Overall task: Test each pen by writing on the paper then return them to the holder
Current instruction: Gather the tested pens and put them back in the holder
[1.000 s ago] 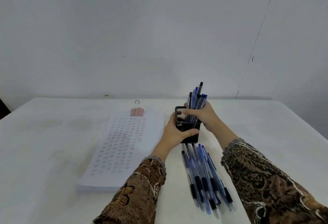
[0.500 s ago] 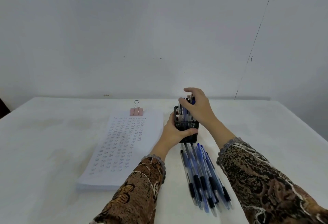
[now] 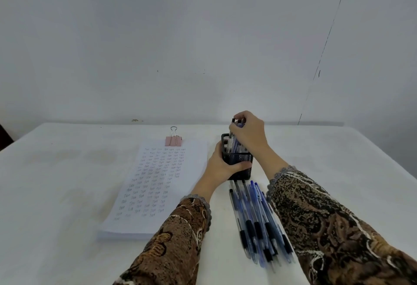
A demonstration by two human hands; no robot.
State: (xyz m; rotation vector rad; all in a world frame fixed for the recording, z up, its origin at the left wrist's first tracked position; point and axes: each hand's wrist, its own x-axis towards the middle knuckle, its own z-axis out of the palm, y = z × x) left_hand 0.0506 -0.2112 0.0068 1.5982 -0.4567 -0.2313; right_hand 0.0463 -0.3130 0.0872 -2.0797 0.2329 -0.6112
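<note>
While my left hand (image 3: 220, 168) is gripping the light holder (image 3: 241, 158), my right hand (image 3: 249, 133) is pinching slick pens (image 3: 230, 142) by their tops.

- The paper (image 3: 158, 185) carries rows of one short handwritten blue mark, repeated; its letters are too small to read.
- Any print on the pens (image 3: 255, 221) is too small to tell.

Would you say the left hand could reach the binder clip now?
Probably yes, once it lets go: the left hand grips the pen holder, and only flat paper lies before the binder clip.
</note>
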